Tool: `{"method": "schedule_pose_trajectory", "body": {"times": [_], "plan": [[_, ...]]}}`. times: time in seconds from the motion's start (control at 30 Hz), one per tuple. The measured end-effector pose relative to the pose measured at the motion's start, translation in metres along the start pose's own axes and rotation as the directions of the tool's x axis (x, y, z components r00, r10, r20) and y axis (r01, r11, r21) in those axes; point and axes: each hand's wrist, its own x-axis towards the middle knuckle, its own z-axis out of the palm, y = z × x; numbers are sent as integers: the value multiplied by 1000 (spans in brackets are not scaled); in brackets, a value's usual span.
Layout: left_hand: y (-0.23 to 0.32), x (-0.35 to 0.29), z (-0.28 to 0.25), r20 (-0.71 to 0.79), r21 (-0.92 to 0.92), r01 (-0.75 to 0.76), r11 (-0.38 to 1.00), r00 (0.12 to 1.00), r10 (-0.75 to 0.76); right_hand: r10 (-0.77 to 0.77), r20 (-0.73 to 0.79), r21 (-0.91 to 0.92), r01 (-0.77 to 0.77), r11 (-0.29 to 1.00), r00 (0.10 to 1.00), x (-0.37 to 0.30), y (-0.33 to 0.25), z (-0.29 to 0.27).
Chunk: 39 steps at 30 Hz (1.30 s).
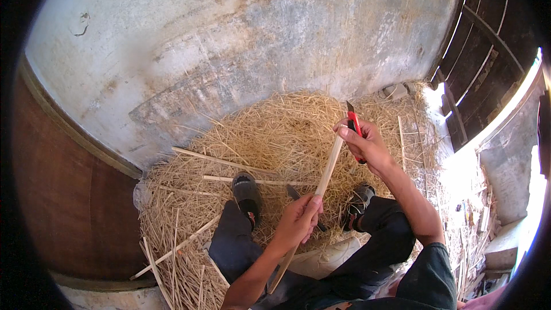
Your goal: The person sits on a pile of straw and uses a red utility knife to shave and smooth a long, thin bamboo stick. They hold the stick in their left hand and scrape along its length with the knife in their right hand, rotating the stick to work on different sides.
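My left hand (299,220) is closed round the lower part of a long, pale, flat strip of wood or bamboo (329,168). The strip slants up and to the right, and its lower end shows below that hand, over my lap. At its upper end my right hand (365,144) pinches the tip between thumb and fingers. The same hand also grips a red and black utility knife (354,121), its blade out and pointing up, away from me. Behind the strip, a dark flat tool (293,192) like a blade lies on the straw, partly hidden by my left hand.
Loose straw (275,120) covers the floor between my shoes. More pale strips (227,161) lie to the left, some crossing. A stained plaster wall (275,40) rises ahead, a brown panel (74,189) stands at left, and dark wooden boards (488,51) at right.
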Motion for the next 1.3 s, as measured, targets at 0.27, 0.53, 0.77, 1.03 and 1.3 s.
{"method": "schedule_pose_trajectory", "body": {"times": [0.27,0.53,0.77,1.03,1.3], "plan": [[-4,1,-7,113,-201,140,970,986,-119,-7,-39,20,8,1000,999,-2,0,0],[-16,4,-2,13,-104,-34,994,999,35,-213,-210,-189,174,967,954,-4,-10,-8],[-15,3,-14,-255,66,-181,981,948,192,-564,217,-664,543,513,797,-30,-7,13],[-16,4,-10,-293,209,-221,953,915,277,-498,342,-768,543,340,797,-44,13,28],[-22,-9,0,-196,361,-151,920,952,234,-624,-109,-823,282,494,774,4,-3,-34]]}}
